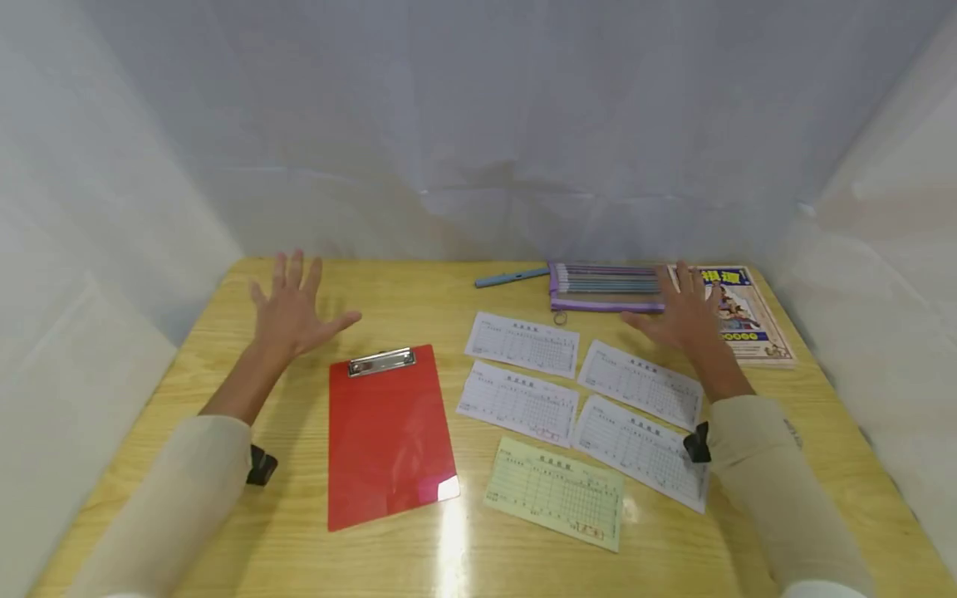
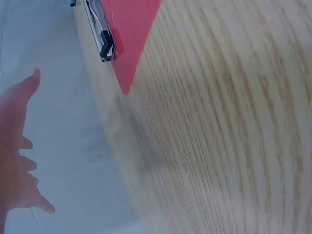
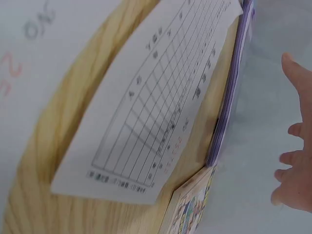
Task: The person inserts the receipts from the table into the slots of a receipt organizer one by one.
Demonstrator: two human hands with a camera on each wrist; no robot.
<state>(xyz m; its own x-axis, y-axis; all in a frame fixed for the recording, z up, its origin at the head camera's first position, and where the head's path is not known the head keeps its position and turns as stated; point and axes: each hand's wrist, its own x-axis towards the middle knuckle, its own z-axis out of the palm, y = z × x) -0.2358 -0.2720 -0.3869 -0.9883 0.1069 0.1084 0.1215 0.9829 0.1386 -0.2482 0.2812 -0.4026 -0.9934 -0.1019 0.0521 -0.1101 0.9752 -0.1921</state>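
My left hand [image 1: 290, 320] is held with fingers spread, above the table beyond the top left of a red clipboard [image 1: 389, 448]. The clipboard lies flat, its metal clip [image 1: 381, 362] at the far end. My right hand [image 1: 684, 316], fingers also spread and holding nothing, overlaps the purple-edged pencil case [image 1: 606, 305] and a comic-style booklet [image 1: 755, 332] in the head view. Several white printed slips [image 1: 523, 340] lie in two columns right of the clipboard, with one yellow slip [image 1: 557, 494] nearer the front. In the right wrist view, a white slip [image 3: 141, 112] fills the middle.
A blue pen [image 1: 512, 277] lies at the far edge, left of the pencil case, which has striped pencils showing inside. A small metal ring [image 1: 560, 317] hangs from the case. Pale sheeting [image 1: 463, 108] stands behind the wooden table [image 1: 224, 498] and at both sides.
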